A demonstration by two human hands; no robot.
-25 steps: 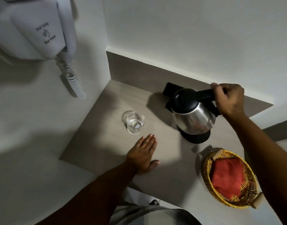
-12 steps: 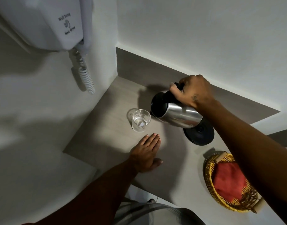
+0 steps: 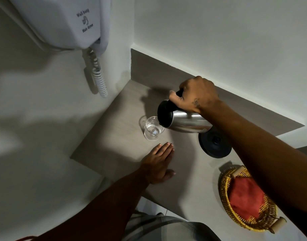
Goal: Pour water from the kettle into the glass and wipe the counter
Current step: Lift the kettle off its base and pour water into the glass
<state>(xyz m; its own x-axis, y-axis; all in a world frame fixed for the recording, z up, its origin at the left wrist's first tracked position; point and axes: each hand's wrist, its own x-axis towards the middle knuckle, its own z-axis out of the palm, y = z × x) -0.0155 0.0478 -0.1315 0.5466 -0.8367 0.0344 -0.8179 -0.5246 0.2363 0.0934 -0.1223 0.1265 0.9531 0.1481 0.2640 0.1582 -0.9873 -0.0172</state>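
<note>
My right hand point(image 3: 195, 95) grips the black handle of a steel kettle point(image 3: 185, 121), which is off its base and tipped steeply to the left. Its black lid end hangs right over the rim of a small clear glass point(image 3: 152, 130) standing on the grey counter point(image 3: 118, 136). Some water shows in the glass. My left hand point(image 3: 158, 162) lies flat on the counter just in front of the glass, fingers together, holding nothing. A folded red cloth point(image 3: 244, 195) rests in a wicker basket point(image 3: 225, 193) at the right.
The round black kettle base point(image 3: 214, 144) sits on the counter behind my right forearm. A white wall-hung hair dryer point(image 3: 66, 23) with a coiled cord point(image 3: 99, 79) is mounted on the left wall. The counter fits into a corner with walls left and behind.
The kettle was lifted off its base, carried left and tipped over the glass; it now leans further. My left hand has stayed flat on the counter.
</note>
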